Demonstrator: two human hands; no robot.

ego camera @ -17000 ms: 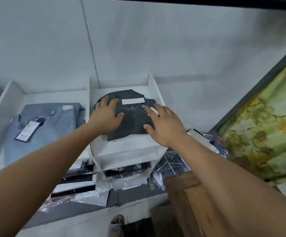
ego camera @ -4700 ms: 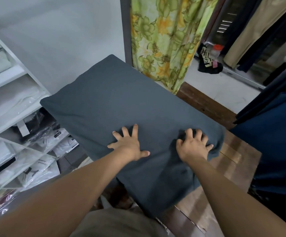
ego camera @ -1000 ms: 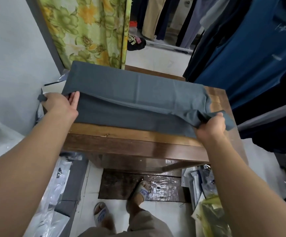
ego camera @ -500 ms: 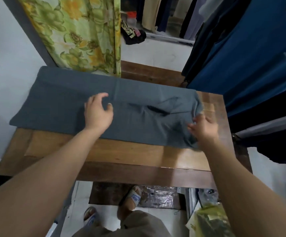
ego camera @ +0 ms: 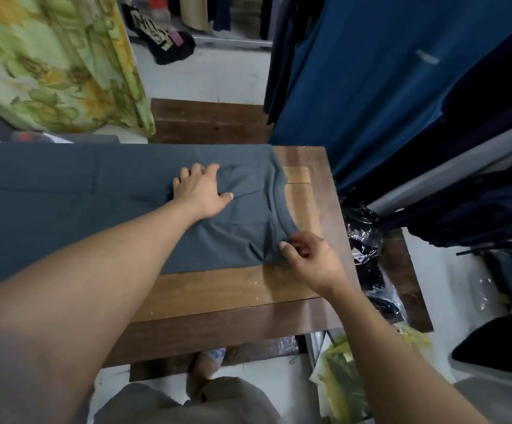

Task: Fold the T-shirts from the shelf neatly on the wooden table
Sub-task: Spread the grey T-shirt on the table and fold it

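Observation:
A dark grey T-shirt lies folded into a long band across the wooden table, running off the left edge of the view. My left hand rests flat on the shirt near its right end, fingers spread, pressing the cloth down. My right hand is at the shirt's near right corner, thumb and fingers pinching the edge of the folded sleeve part. The cloth between my hands is creased.
Dark blue garments hang close along the table's right side. A green floral curtain hangs at the back left. Black plastic-wrapped packs lie right of the table, a yellow-green bag below. My feet stand under the near edge.
My left hand slid right along the shirt and now presses near its right end. My right hand moved toward the near right corner and pinched the edge. The view swung right.

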